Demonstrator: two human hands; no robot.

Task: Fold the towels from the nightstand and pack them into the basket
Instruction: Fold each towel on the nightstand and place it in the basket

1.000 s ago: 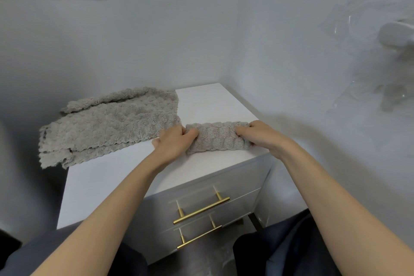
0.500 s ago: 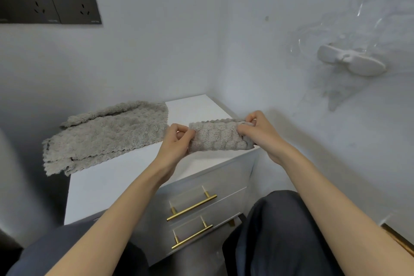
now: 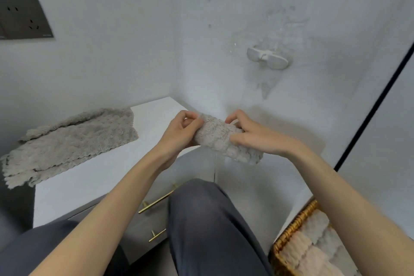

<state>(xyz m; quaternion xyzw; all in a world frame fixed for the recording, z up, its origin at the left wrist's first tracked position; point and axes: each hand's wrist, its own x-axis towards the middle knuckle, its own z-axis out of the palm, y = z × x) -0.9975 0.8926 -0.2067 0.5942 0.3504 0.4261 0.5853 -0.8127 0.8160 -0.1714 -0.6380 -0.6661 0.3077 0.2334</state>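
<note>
Head view: in the middle of the frame, the left hand (image 3: 179, 132) pinches one end of a folded towel (image 3: 220, 141), and the right hand (image 3: 255, 141) curls its fingers (image 3: 234, 116) round the other end. It is gray, soft and bumpy, so it might flop open if one hand lets go before the woven basket (image 3: 291, 229) at lower right. A second towel (image 3: 71, 141) lies flat on the white nightstand (image 3: 154, 116).

A grey towel (image 3: 69, 141) lies spread on the white nightstand (image 3: 107, 177).
</note>
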